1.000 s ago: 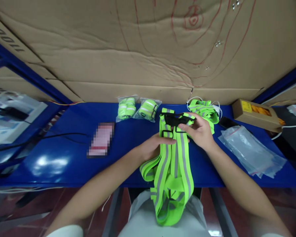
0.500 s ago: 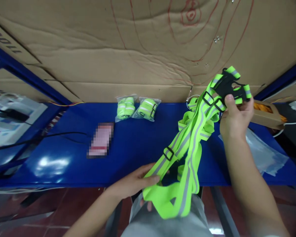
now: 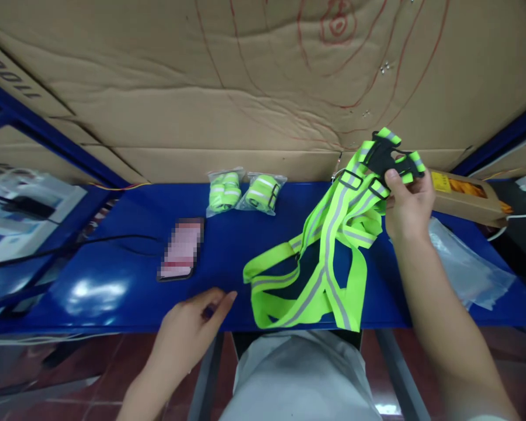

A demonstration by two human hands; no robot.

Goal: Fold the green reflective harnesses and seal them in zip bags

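My right hand grips a neon-green reflective vest by its black buckles, gathered at the top end. The vest's straps have grey reflective stripes and black slide adjusters. Its lower loops spread over the blue table down to the front edge. My left hand is off the vest, left of its loops at the table edge. The left fingers are curled in with the thumb against them, and nothing shows in them. More green strap lies behind the vest, partly hidden by it.
Two clear bags of rolled green strap, one left and one right, lie at the back. A phone rests left of centre. Clear plastic bags and a cardboard box are on the right. A cardboard wall stands behind.
My left hand has let go of the vest's lower end and moved left. That end has dropped and spread onto the table. My right hand has shifted slightly left with the buckles.
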